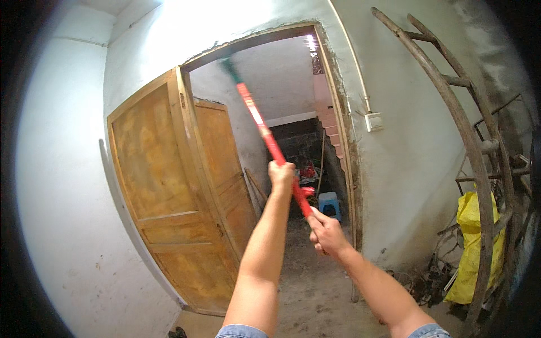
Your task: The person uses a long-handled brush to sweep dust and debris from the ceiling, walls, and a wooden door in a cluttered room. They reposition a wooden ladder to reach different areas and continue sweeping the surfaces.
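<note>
A long red handle (253, 110) slants up and to the left before me, with a blurred dark green head (230, 69) near the top of a wooden door frame (253, 40); whether the head touches the frame I cannot tell. My left hand (281, 173) is closed around the handle at mid-length. Lower down, my right hand (327, 231) grips the handle near its lower end. A red piece juts from the handle between my hands. Both arms are stretched out.
Wooden door panels (154, 156) stand at the left of the doorway. A wooden ladder (448, 93) leans at the right by a yellow sack (477, 253). A switch box (373, 122) is on the wall. Beyond the doorway are a blue stool (330, 203) and stairs (331, 135).
</note>
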Tool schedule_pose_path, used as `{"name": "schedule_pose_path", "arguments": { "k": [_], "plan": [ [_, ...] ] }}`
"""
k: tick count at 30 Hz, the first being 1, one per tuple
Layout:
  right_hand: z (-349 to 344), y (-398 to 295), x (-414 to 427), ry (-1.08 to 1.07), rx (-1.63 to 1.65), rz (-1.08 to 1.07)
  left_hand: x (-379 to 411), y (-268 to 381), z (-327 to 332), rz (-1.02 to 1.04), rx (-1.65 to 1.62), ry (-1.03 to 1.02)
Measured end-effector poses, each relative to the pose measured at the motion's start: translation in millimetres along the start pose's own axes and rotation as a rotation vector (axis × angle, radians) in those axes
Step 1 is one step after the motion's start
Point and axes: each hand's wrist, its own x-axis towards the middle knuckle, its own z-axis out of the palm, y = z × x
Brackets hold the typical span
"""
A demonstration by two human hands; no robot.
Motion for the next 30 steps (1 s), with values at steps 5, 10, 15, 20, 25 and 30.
{"name": "schedule_pose_path", "arguments": {
  "k": [5,10,15,20,25,30],
  "plan": [
    [-12,5,-8,-0.077,-0.401,-0.125,-39,13,-40,0.016,-0.218,0.172],
    [-15,55,-86,0.008,-0.438,-0.191,-109,-16,-54,-0.111,-0.158,0.001],
    [-41,78,-132,0.076,-0.368,-0.135,-146,-27,-34,-0.113,-0.071,-0.095],
    [-36,-4,-117,0.194,0.007,0.049,-128,38,31,-0.102,-0.082,-0.154],
    [-5,-64,-101,0.255,0.278,0.007,-127,94,83,-0.001,-0.12,-0.508],
    [41,-51,-95,0.234,0.321,0.041,-98,56,47,0.052,-0.082,-0.526]
  ]
}}
